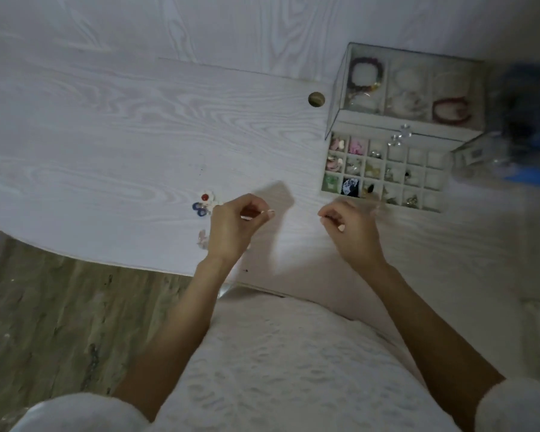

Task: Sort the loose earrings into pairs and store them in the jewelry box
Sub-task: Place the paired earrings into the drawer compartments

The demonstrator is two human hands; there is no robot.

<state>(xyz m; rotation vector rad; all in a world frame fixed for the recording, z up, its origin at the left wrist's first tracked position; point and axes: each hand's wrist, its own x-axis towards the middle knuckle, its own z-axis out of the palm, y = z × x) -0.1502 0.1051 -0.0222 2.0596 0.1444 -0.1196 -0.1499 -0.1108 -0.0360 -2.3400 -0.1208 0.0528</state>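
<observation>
The jewelry box (pixel 340 116) stands at the table's right, glass-topped, with bracelets in its upper tray. Its lower drawer (pixel 384 199) is pulled out toward me; many of its small square cells hold earrings. Loose earrings lie left of my hands: a white flower with a red centre (pixel 205 197), a blue one (pixel 198 209) and a pale pink one (pixel 202 238). My left hand (pixel 231 227) hovers beside them with thumb and fingers pinched; I cannot see whether anything small is in them. My right hand (pixel 349 227) is curled shut just in front of the drawer's near edge.
The white wood-grain table (pixel 122 135) has a round cable hole (pixel 316 99) left of the box. A blurred blue and clear object (pixel 518 129) sits at the far right. The table's front edge curves near my lap, with wooden floor at the left.
</observation>
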